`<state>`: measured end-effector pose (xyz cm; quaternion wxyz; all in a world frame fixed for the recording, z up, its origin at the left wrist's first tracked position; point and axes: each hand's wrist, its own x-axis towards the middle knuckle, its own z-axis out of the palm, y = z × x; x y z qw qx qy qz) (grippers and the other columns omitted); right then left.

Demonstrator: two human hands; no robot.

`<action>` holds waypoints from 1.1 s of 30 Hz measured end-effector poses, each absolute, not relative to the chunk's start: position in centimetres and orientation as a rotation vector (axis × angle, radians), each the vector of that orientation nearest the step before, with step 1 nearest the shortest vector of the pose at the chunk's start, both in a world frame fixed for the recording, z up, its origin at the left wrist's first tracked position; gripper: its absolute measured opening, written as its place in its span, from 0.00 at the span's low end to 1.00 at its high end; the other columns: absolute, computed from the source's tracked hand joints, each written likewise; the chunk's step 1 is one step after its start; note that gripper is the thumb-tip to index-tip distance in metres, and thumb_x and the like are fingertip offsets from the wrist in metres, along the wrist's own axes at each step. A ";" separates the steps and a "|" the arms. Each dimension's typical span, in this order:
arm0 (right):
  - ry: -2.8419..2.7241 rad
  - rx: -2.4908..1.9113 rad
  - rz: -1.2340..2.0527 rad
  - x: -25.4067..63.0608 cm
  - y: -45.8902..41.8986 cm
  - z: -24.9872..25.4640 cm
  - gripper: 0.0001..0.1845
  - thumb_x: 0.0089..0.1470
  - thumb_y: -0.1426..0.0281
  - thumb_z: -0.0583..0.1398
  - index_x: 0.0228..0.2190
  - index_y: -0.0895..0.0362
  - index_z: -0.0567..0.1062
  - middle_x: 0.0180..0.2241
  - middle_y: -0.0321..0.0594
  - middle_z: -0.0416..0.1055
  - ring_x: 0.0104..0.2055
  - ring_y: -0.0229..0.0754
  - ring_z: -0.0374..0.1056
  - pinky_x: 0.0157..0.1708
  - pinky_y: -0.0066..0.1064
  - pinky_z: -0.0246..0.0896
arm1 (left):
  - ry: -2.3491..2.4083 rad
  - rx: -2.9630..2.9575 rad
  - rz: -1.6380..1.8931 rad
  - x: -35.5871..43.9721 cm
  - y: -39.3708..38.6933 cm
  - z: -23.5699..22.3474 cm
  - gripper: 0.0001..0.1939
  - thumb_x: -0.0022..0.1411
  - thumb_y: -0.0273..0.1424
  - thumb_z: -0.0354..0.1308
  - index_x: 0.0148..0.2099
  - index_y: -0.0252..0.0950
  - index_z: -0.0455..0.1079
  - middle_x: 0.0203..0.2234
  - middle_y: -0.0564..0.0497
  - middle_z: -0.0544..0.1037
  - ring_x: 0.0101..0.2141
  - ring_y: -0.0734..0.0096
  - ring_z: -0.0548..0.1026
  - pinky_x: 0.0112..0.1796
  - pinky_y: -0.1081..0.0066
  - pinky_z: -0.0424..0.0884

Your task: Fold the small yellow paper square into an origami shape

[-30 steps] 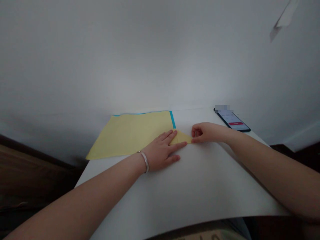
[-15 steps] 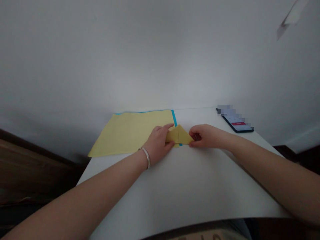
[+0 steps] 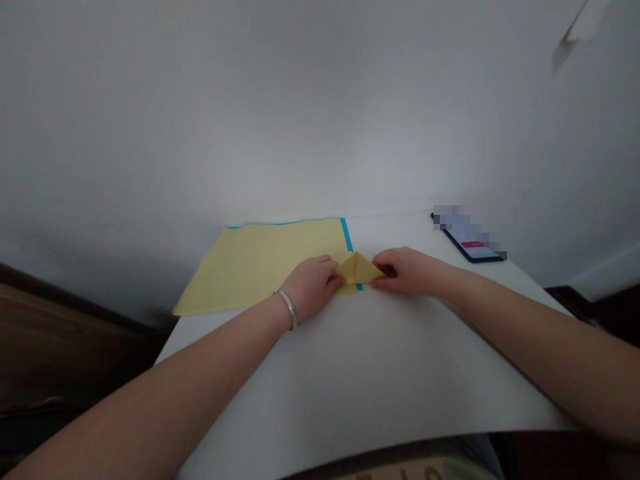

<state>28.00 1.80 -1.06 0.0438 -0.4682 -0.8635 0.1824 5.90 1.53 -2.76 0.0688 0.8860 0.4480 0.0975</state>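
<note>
Yellow folded paper triangle (image 3: 356,270) sits at the blue edge of a big yellow paper sheet (image 3: 260,267) on a white table (image 3: 400,360). Left hand (image 3: 310,287) and right hand (image 3: 405,272) pinch its ends, fingers closed on it.

The paper sheet (image 3: 260,267) is pale yellow with a turquoise stripe (image 3: 345,233) along one edge; the folded triangle (image 3: 356,270) is deeper yellow, the counter (image 3: 390,373) white, the bangle (image 3: 289,309) silver.

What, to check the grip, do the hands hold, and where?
A folded yellow paper triangle, held at its two side corners by the left hand and right hand.
</note>
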 end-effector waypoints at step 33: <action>-2.802 -1.619 0.306 27.2 2.2 -0.7 0.19 0.53 0.58 0.51 0.32 0.58 0.74 0.31 0.46 0.74 0.29 0.43 0.66 0.24 0.30 0.50 | 1.478 2.523 0.582 6.9 1.6 -4.2 0.31 0.55 0.39 0.58 0.57 0.37 0.51 0.41 0.47 0.70 0.35 0.65 0.73 0.34 0.68 0.70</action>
